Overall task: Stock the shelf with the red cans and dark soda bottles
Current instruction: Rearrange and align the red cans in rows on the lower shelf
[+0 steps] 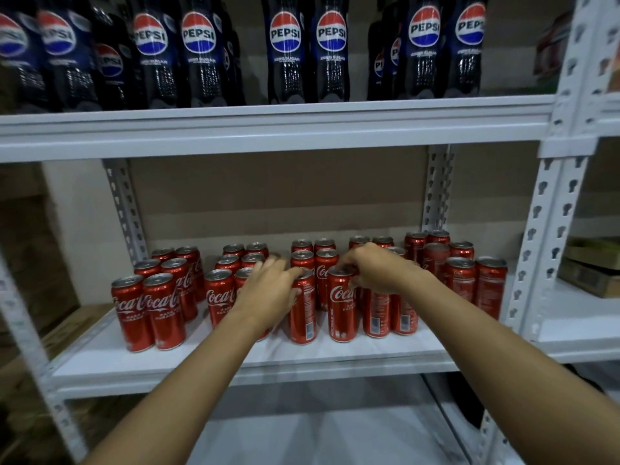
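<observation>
Several red cans stand in paired rows on the white middle shelf (235, 359). My left hand (268, 290) grips a front-row red can (303, 310) from its left side, thumb on its face. My right hand (375, 268) curls over the top of the neighbouring front red can (342, 307), fingers on its rim. Dark soda bottles (288, 48) with blue labels line the upper shelf (268, 129) in several groups.
White perforated uprights (543, 236) frame the shelf on both sides. A lower white shelf (318, 437) lies beneath my arms. Brown cartons (30, 250) sit at the left, and boxes (590, 273) rest on the neighbouring rack to the right.
</observation>
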